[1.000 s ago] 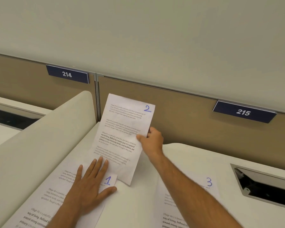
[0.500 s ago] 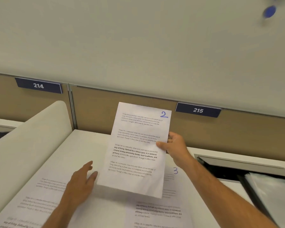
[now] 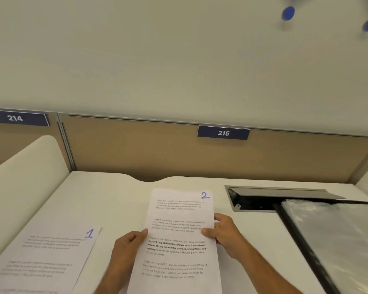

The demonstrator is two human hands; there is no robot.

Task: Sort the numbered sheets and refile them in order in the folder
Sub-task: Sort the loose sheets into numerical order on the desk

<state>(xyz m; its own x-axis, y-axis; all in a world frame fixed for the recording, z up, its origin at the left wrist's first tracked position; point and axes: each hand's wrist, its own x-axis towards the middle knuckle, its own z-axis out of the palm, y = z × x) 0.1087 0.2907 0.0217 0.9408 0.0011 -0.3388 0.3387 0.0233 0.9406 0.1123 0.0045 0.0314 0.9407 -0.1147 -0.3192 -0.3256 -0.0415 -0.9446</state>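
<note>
Sheet 2 (image 3: 179, 236): printed page with a blue handwritten "2" at its top right corner; sits mid-counter toward the near edge, held at both side edges. Whether its underside touches the counter, cannot tell.
Left hand (image 3: 126, 248): at the left edge of sheet 2, thumb tip on the printed face, fingers curled under and hidden; pinches the sheet.
Right hand (image 3: 223, 232): at the right edge of sheet 2, thumb on the face, fingers behind the paper; pinches the sheet.
Sheet 1 (image 3: 45, 257): printed page marked with a blue "1"; lies flat at the counter's near left, beside the side divider, apart from sheet 2 and from both hands.
Folder (image 3: 336, 240): open, dark spine running diagonally, clear glossy sleeve facing up; at the counter's right side, toward the near right corner, apart from sheet 2.
Counter (image 3: 115, 198): white, with a curved notch in its far edge.
Cable hatch (image 3: 261, 199): rectangular opening in the counter's far right area, lid raised; the folder's far end reaches it.
Back panel (image 3: 136, 149): tan, along the far edge, carrying dark labels "214" (image 3: 15, 118) and "215" (image 3: 223, 133).
Side divider (image 3: 19, 181): white, rounded top, along the left edge.
</note>
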